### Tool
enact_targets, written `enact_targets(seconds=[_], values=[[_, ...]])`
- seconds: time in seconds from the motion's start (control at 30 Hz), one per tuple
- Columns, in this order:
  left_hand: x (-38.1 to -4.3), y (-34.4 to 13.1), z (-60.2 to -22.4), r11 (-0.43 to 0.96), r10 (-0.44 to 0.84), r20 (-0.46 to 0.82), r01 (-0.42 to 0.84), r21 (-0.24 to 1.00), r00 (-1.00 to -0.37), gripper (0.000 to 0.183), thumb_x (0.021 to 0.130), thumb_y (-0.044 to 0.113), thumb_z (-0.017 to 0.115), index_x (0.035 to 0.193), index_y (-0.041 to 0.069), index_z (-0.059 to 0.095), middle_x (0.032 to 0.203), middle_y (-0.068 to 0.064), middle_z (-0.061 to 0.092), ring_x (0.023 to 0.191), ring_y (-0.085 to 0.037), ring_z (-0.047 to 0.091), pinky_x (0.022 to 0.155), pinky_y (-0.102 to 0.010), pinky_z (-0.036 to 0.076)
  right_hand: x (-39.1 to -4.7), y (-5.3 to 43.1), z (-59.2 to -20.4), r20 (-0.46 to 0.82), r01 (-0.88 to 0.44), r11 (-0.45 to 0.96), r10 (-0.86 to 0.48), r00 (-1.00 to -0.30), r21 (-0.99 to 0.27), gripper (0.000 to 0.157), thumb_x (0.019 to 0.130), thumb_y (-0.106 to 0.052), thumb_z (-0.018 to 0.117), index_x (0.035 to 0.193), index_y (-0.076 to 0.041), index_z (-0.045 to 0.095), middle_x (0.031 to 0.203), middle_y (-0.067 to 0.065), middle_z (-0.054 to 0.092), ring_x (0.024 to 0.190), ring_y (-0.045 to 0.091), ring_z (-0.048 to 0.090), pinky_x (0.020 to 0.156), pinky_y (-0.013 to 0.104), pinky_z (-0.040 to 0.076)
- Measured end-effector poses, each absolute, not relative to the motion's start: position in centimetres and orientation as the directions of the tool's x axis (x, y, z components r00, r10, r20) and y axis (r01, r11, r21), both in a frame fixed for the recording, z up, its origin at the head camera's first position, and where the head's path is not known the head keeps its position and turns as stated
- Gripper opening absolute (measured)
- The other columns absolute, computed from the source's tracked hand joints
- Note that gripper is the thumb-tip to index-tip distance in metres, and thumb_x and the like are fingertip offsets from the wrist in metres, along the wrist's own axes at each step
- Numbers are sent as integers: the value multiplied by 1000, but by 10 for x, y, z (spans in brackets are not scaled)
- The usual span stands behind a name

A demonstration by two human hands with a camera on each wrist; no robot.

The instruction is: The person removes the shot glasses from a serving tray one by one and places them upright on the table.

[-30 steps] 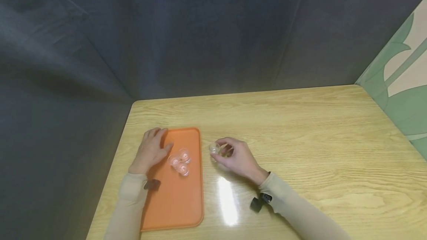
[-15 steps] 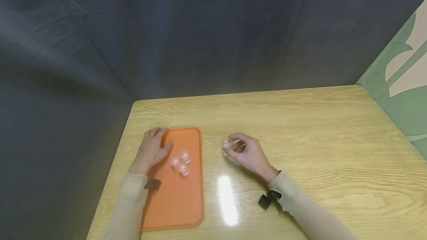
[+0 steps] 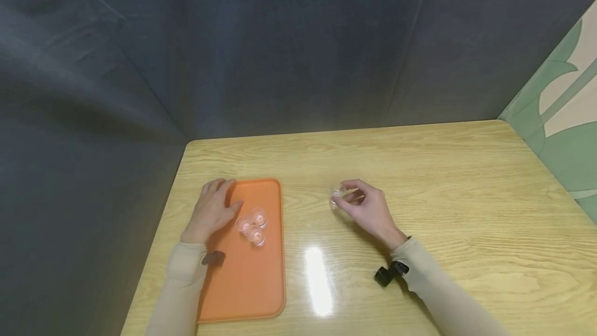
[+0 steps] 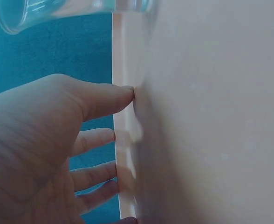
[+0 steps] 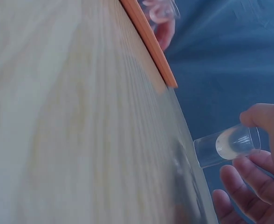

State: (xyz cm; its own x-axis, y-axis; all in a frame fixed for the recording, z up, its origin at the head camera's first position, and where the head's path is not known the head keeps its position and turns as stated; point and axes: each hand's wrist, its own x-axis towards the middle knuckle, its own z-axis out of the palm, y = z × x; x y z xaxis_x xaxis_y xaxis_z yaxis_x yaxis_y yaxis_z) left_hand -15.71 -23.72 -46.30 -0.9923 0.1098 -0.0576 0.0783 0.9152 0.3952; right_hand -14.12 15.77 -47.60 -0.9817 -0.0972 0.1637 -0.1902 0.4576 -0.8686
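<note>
My right hand [image 3: 370, 211] pinches a small clear glass [image 5: 228, 147] near its rim, between thumb and fingers. The glass stands upright, its base right at the table surface to the right of the tray. On the orange tray [image 3: 247, 289], three similar clear glasses [image 3: 255, 236] cluster close together. My left hand [image 3: 210, 214] rests at the tray's far left part with fingers spread and relaxed. In the left wrist view its thumb tip [image 4: 125, 95] touches the tray, and one glass [image 4: 76, 7] shows above the hand.
The wooden table [image 3: 443, 185] extends far to the right. A dark curtain [image 3: 298, 56] hangs behind and along the left side. At the far right is a wall with a green leaf pattern [image 3: 569, 144]. A bright light reflection [image 3: 318, 281] lies on the tabletop.
My right hand has moved to the right and slightly away from me, carrying the glass farther from the tray. The left hand and the tray's glasses stay in place.
</note>
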Motion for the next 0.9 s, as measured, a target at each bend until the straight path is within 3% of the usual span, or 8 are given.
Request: enact_targets(seconds=[0.3,0.9], values=[[-157,-238,-464,914,116,-52,87,396,-992,67,102,33,66,159,5,46,161,-29,40,154,-49,29,123,-69,34,-148,184,-481,181,-164,489,-12,-983,-857,39,93,-26,84,124,-4,75,113,14,77,87,19,74,72,19,58],[-157,-237,-463,919,125,-38,101,381,-991,65,102,32,67,157,4,47,161,-29,42,154,-50,30,123,-68,34,-157,239,-480,208,-115,547,110,-972,-829,44,96,-31,81,125,0,73,117,21,76,81,-6,64,68,11,54]])
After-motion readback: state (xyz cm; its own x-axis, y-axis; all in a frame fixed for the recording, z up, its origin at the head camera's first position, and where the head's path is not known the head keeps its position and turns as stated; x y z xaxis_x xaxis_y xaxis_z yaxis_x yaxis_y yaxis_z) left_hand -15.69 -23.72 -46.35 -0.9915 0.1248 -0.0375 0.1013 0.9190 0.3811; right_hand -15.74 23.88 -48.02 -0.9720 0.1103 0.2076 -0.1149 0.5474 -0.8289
